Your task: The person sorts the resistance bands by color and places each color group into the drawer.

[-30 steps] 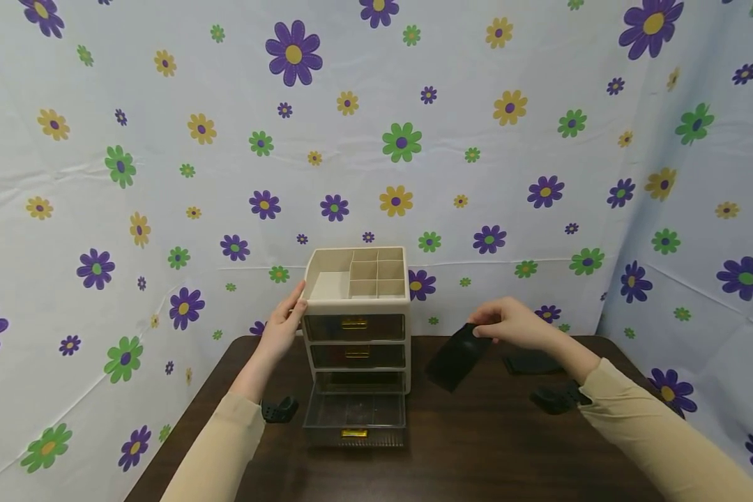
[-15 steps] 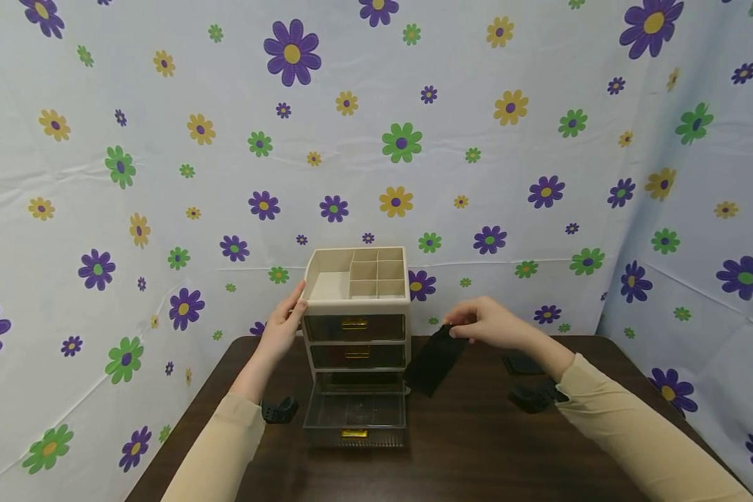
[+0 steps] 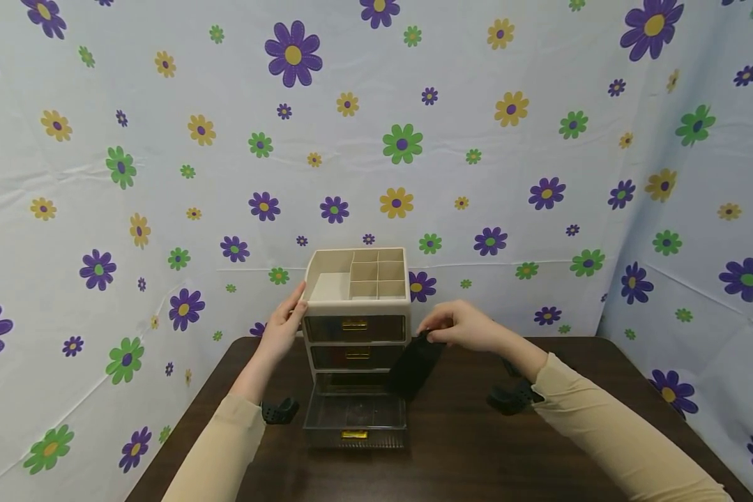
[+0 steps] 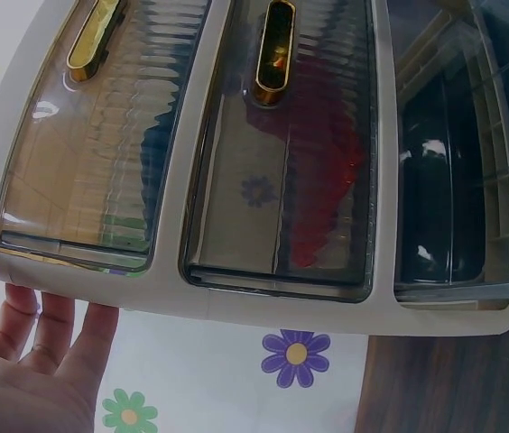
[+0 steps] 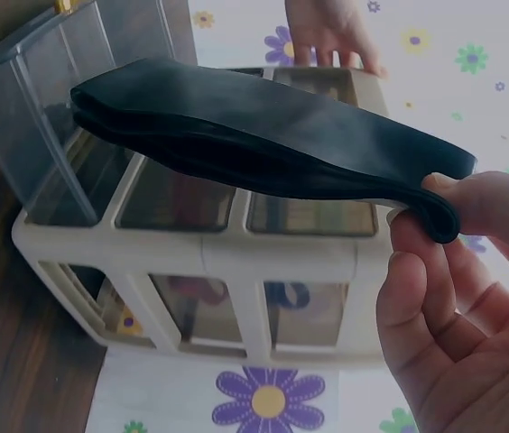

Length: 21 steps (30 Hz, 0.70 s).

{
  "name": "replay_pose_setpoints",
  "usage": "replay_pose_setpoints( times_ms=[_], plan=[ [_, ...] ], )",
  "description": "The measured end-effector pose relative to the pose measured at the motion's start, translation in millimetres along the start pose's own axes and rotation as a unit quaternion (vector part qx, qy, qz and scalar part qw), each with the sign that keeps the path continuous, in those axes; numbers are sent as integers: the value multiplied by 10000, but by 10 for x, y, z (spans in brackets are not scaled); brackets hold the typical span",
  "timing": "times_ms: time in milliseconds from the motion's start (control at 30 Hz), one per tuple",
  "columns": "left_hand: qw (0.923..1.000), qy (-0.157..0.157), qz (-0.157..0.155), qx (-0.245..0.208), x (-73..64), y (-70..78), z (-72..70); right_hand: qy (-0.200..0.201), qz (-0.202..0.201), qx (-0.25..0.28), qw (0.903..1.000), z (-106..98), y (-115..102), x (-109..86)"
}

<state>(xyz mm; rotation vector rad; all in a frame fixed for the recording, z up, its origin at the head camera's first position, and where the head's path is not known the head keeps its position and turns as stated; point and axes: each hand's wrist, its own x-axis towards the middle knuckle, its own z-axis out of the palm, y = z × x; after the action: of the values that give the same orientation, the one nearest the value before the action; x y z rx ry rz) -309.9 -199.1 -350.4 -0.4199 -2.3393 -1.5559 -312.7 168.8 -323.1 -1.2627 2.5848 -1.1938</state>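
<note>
A beige drawer organizer (image 3: pixel 358 307) stands at the back of the table, its bottom clear drawer (image 3: pixel 354 415) pulled out and its two upper drawers closed. My left hand (image 3: pixel 280 328) holds the organizer's left front edge, thumb at the front and fingers along the side. Between thumb and fingers, my right hand (image 3: pixel 461 325) pinches one end of a flat black rubber loop band (image 3: pixel 416 369). The band hangs tilted beside the organizer, its lower end over the open drawer's right rear. In the right wrist view, the band (image 5: pixel 282 126) shows as a flattened loop.
Through the middle drawer front, something red (image 4: pixel 327 171) is visible. Dark blue and green shapes show in the top drawer (image 4: pixel 83 171). A dark flat item (image 3: pixel 511 367) lies on the table (image 3: pixel 477 453), partly behind the right forearm. Flowered cloth hangs behind.
My right hand has moved left with the black band, from right of the organizer to the open drawer's edge. The left hand stays on the organizer.
</note>
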Motion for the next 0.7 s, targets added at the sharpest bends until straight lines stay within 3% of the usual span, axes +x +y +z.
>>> replay_pose_setpoints(
  times_ms=[233,700],
  plan=[
    [10000,46,49,3,102,-261,-6,-31,-236,87,9997,151,-29,106],
    [9997,170,132,100,111,-290,3,337,-381,-49,9987,540,12,311]
  ],
)
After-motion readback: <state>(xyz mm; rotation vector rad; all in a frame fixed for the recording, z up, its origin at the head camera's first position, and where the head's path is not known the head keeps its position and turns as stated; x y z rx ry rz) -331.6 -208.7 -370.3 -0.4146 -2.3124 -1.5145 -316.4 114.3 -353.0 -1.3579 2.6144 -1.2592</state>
